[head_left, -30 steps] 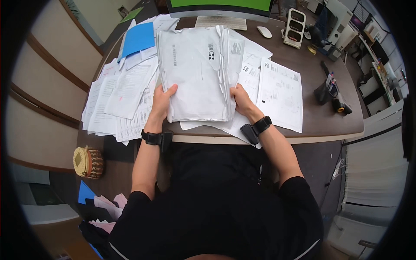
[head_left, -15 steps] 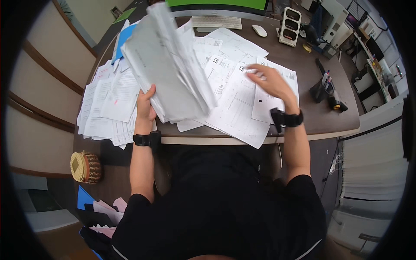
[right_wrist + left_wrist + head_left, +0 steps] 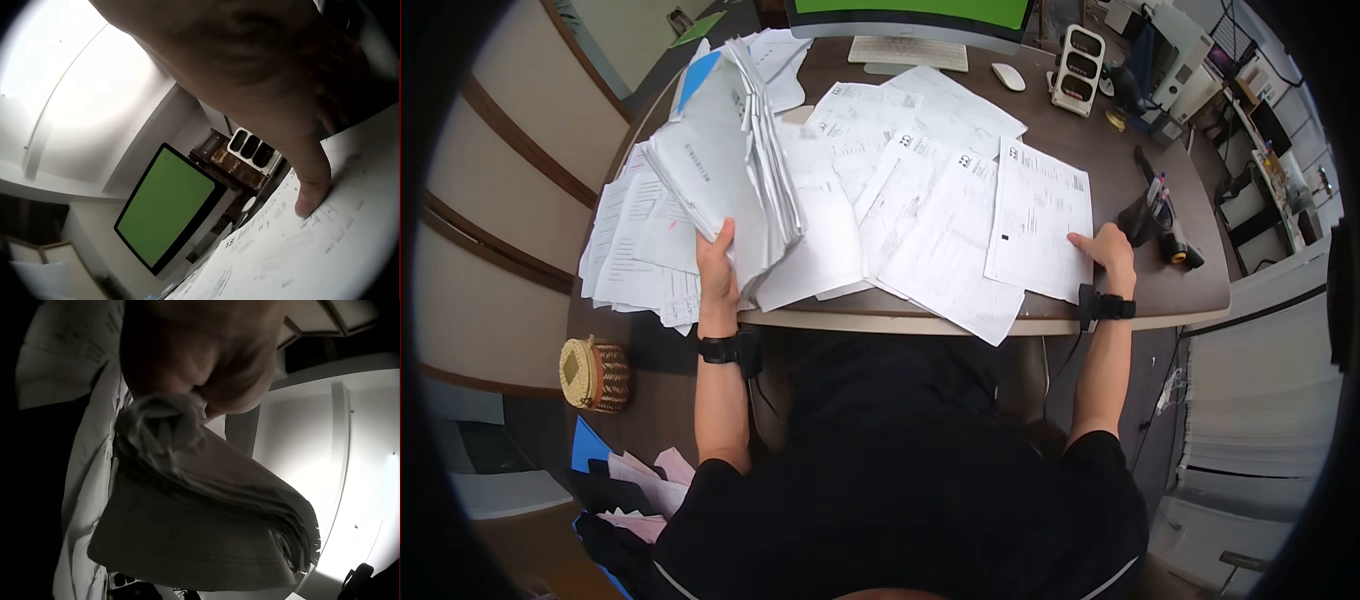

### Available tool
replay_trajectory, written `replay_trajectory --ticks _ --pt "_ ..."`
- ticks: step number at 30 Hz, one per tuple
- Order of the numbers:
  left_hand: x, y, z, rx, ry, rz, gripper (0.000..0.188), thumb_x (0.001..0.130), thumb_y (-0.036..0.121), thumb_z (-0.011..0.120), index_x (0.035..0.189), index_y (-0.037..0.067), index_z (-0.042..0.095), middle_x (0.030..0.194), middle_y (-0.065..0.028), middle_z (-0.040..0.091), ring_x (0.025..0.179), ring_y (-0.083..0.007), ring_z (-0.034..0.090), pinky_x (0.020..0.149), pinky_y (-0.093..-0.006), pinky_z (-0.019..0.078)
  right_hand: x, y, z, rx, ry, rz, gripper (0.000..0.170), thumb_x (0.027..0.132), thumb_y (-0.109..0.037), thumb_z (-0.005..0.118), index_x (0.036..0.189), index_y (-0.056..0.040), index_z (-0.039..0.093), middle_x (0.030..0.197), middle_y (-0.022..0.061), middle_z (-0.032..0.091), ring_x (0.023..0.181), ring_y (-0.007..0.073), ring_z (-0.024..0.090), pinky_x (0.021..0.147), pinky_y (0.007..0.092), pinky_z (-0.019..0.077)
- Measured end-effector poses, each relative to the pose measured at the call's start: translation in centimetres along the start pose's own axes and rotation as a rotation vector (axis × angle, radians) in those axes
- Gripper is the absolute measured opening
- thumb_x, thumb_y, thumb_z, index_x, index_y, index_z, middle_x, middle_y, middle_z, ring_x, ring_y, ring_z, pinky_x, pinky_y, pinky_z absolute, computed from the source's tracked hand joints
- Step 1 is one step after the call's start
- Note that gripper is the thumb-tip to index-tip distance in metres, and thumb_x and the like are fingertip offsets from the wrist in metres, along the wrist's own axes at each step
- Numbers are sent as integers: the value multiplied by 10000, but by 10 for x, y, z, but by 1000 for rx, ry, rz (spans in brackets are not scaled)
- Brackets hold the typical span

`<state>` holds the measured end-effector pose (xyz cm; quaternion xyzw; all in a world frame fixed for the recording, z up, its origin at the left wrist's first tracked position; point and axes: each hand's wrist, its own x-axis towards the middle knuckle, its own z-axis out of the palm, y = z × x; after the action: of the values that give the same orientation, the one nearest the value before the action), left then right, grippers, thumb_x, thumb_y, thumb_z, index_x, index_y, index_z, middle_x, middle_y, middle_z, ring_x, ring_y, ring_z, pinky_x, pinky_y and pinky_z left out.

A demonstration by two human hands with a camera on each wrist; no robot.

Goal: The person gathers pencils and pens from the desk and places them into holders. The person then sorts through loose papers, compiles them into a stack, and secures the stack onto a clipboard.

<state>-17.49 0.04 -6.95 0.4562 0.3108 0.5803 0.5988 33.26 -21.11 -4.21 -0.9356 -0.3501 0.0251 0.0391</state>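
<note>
My left hand (image 3: 716, 268) grips the lower edge of a thick stack of papers (image 3: 700, 160), thumb across its front. The stack stands tilted to the left over the desk, and its many bent layers (image 3: 250, 506) show in the left wrist view. At the right, my right hand (image 3: 1112, 252) is at the right edge of a printed sheet (image 3: 1040, 215). Its thumb (image 3: 309, 199) presses on the sheet's face, while the other fingers lie at the edge, partly hidden in shadow.
Printed sheets (image 3: 945, 240) overlap across the desk's middle, with more papers (image 3: 625, 250) at the left. A keyboard (image 3: 908, 53), a monitor (image 3: 910, 17) and a mouse (image 3: 1008, 77) stand behind. A pen holder (image 3: 1140, 222) is right of my right hand. A woven basket (image 3: 595, 374) is at lower left.
My right hand has let go of the stack and moved right to the printed sheet's edge. My left hand has carried the stack left and tilted it, uncovering the sheets in the middle.
</note>
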Motion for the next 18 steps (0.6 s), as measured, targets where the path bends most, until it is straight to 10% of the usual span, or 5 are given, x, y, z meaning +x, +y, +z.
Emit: replay_trajectory --ticks 7,9,18 --pt "-15 -4 -11 52 -104 -162 503 911 101 550 1344 -39 335 1254 -161 507 1087 -245 551 927 -363 465 17 6 16 178 -142 -23 502 714 -364 760 916 77 629 860 237 665 787 334 673 697 379 513" --pt "-21 -15 -5 134 -122 -133 497 910 100 550 1339 -41 343 1250 -162 510 1082 -244 553 923 -360 468 18 4 29 315 352 -302 387 779 -269 706 981 41 592 900 202 662 836 324 657 722 359 492" --pt "-29 4 19 -27 -281 -86 472 901 87 543 1317 -54 371 1218 -158 529 1065 -234 555 915 -343 465 8 -48 13 1178 317 -418 185 879 -109 608 984 28 541 895 89 633 838 139 569 774 269 442"
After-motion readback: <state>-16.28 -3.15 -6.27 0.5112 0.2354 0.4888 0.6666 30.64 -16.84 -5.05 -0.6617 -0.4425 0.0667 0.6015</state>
